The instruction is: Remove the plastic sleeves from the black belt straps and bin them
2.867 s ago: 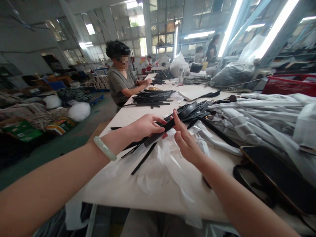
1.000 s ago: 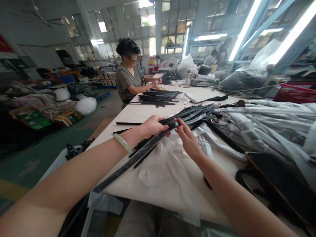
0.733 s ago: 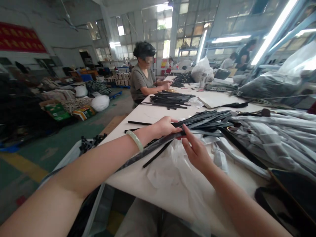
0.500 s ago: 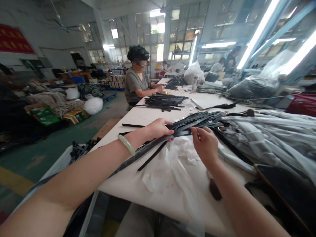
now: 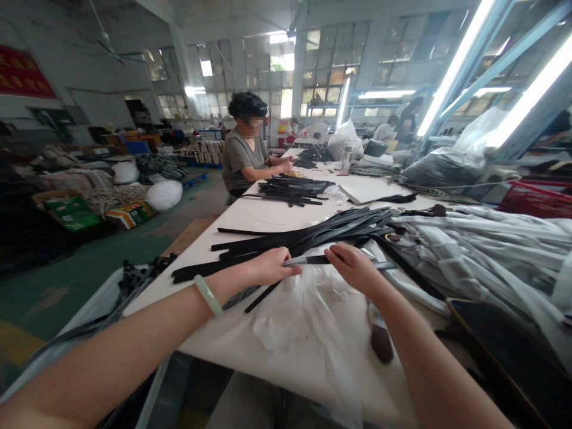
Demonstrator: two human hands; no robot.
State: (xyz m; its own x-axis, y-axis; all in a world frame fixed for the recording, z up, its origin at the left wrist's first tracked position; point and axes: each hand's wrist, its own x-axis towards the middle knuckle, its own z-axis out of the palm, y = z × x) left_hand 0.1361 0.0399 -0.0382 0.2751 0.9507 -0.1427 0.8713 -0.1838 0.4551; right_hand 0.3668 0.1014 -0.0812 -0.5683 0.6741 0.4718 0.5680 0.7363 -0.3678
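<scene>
A dark grey strap [image 5: 316,260] is stretched between my two hands above the table's near part. My left hand [image 5: 271,266], with a pale bangle on its wrist, is closed on the strap's left part. Closed on the same strap farther right is my right hand [image 5: 351,265]. Just beyond my hands lies a bundle of black and grey straps [image 5: 339,227], its ends fanned out to the left. Beneath my hands spreads a crumpled sheet of thin white plastic [image 5: 308,304]. One loose black strap [image 5: 261,298] sticks out below my left hand.
White-wrapped straps [image 5: 473,250] heap up on the right, near a dark flat object [image 5: 504,339]. A second pile of black straps [image 5: 292,189] lies farther back, by a seated co-worker [image 5: 245,152]. At the table's left stands a pale bin [image 5: 96,304] of black pieces.
My hands have come down toward me, drawing one strap away from the bundle. The bundle now lies free on the table behind them. The view has shifted slightly.
</scene>
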